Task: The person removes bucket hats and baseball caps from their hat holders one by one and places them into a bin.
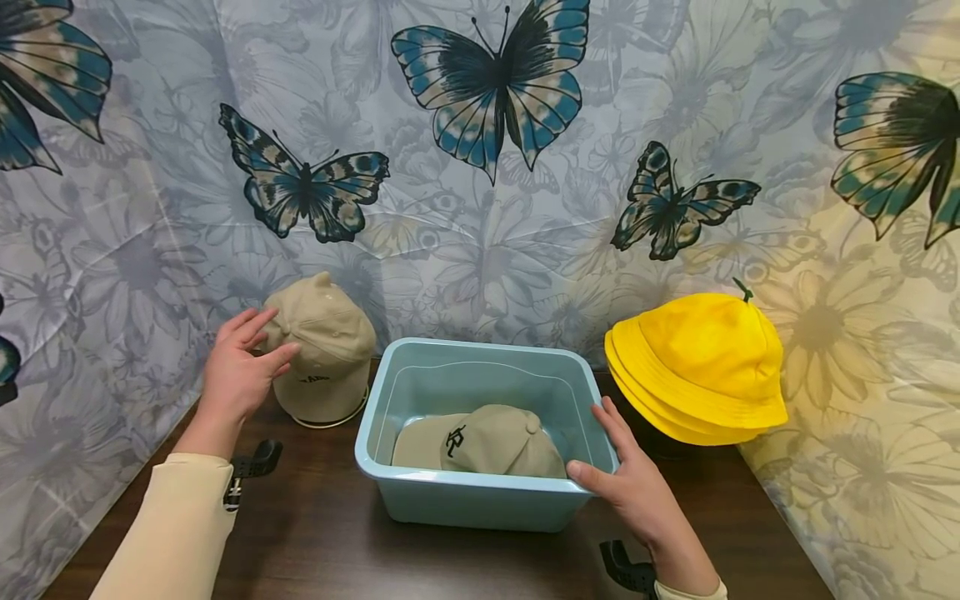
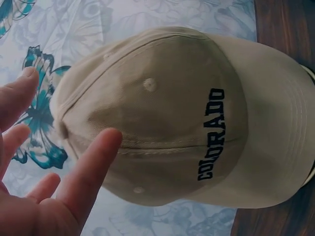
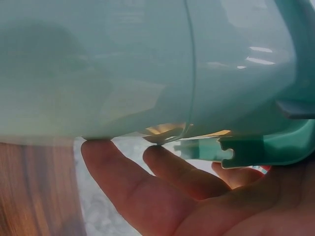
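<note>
My left hand [image 1: 242,362] is at the side of a beige baseball cap [image 1: 318,333], its fingers spread. In the left wrist view, the cap's crown reads COLORADO and a fingertip [image 2: 112,140] overlaps it; contact is unclear. My right hand [image 1: 633,479] rests at the right front corner of a light blue plastic bin [image 1: 480,504], thumb near the front rim and fingers along the right side. The right wrist view shows fairly straight fingers [image 3: 133,191] against the bin. Inside lies another beige cap [image 1: 498,442] with a dark embroidered logo, its brim to the left.
Stacked yellow bucket hats [image 1: 697,367], with a green stem on top, stand right of the bin. Everything is on a dark wooden table [image 1: 315,517]. A butterfly-printed cloth [image 1: 495,275] hangs close behind and along both sides.
</note>
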The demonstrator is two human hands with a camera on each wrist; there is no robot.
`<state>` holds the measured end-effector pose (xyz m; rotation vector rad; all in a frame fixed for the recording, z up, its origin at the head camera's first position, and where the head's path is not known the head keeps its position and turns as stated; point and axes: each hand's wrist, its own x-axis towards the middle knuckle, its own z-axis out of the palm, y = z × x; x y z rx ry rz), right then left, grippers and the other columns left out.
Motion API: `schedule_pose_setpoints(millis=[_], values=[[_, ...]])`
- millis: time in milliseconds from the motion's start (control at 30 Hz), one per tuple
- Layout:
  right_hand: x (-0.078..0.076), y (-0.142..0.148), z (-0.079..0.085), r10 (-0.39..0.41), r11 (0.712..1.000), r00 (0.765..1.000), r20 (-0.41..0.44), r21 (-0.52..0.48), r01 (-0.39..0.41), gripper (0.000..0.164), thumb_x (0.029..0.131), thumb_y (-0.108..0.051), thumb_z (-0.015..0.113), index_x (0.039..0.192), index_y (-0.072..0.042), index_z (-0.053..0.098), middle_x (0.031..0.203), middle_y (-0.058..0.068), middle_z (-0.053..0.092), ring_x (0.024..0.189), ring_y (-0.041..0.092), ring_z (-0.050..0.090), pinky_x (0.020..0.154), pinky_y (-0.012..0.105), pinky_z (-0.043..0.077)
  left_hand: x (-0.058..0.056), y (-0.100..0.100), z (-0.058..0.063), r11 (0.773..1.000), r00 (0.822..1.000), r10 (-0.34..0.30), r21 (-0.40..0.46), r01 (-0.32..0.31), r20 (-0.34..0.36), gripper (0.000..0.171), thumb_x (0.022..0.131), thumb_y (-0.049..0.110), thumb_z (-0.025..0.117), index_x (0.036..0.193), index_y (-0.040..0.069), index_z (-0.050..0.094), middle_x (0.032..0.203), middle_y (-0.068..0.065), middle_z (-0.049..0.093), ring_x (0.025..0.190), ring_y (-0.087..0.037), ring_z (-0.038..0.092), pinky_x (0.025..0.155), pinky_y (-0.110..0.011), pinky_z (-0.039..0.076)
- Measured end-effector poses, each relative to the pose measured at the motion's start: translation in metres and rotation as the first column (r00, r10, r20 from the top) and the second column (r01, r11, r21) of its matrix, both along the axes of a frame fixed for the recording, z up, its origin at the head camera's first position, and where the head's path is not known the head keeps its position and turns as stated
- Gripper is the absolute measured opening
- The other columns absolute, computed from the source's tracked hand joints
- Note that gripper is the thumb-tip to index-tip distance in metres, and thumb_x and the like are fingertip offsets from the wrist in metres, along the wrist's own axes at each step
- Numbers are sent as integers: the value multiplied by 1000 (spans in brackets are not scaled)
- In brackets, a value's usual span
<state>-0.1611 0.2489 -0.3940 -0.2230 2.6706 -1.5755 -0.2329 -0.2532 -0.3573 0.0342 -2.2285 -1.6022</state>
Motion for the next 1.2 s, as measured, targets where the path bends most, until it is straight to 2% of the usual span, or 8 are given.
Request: schedule_pose_setpoints(millis=[367, 567, 700, 767, 867, 1000, 1100, 1200], values=[[0, 0, -1, -2, 1000, 1000, 9, -19, 2, 87, 90, -35, 73, 160, -16, 23, 166, -3, 1, 146, 42, 12, 104, 71, 25, -10, 4, 1, 993, 999, 32, -114, -28, 37, 69, 93, 20, 73, 152, 8, 41, 161, -16, 15, 138, -45, 29, 63, -15, 51], [0, -1, -1, -4, 1000, 1000, 8, -27, 4, 87, 90, -35, 73, 160, -16, 24, 166, -1, 1, 146, 42, 12, 104, 71, 25, -14, 8, 0, 981, 995, 100, -167, -96, 12, 62, 93, 18, 74, 149, 9, 48, 155, -19, 27, 133, -44, 37, 60, -13, 50], [0, -1, -1, -7, 1000, 1000, 1, -20, 7, 87, 90, -35, 73, 160, -16, 24, 166, 0, 1, 145, 42, 13, 104, 71, 25, -17, 12, -1, 962, 987, 161, -218, -162, -20, 56, 93, 17, 73, 145, 8, 53, 146, -21, 39, 124, -41, 46, 58, -11, 47], [1, -1, -1, -6, 1000, 1000, -2, -21, 6, 87, 90, -34, 73, 160, -15, 24, 166, -1, 1, 145, 43, 13, 104, 71, 25, -17, 14, -1, 950, 982, 190, -246, -190, -25, 53, 94, 17, 72, 143, 8, 55, 142, -21, 44, 119, -40, 50, 59, -15, 49], [1, 0, -2, -4, 1000, 1000, -7, -22, 4, 87, 90, -34, 73, 160, -15, 24, 166, -2, 1, 146, 42, 12, 104, 72, 24, -18, 17, -2, 930, 973, 229, -290, -228, -29, 49, 95, 18, 70, 141, 8, 58, 137, -21, 49, 115, -39, 53, 69, -30, 54], [1, 0, -2, -1, 1000, 1000, -11, -30, 1, 87, 90, -33, 73, 160, -14, 24, 166, -3, 2, 146, 42, 12, 104, 71, 24, -20, 19, -3, 909, 965, 261, -326, -259, -41, 45, 97, 18, 67, 140, 8, 59, 132, -22, 53, 115, -40, 52, 84, -49, 50], [1, 0, -3, -2, 999, 1000, -12, -32, 2, 87, 90, -33, 74, 160, -14, 24, 166, -4, 2, 146, 42, 12, 104, 71, 25, -20, 20, -3, 904, 962, 269, -334, -266, -40, 44, 97, 18, 67, 140, 9, 59, 129, -22, 56, 115, -40, 53, 86, -52, 49], [1, 0, -3, -6, 1000, 1000, -10, -25, 6, 87, 90, -33, 74, 159, -15, 24, 166, -3, 2, 145, 43, 13, 104, 71, 25, -20, 21, -3, 907, 962, 272, -324, -268, -33, 43, 98, 18, 66, 140, 11, 60, 127, -21, 58, 114, -39, 55, 82, -50, 52]])
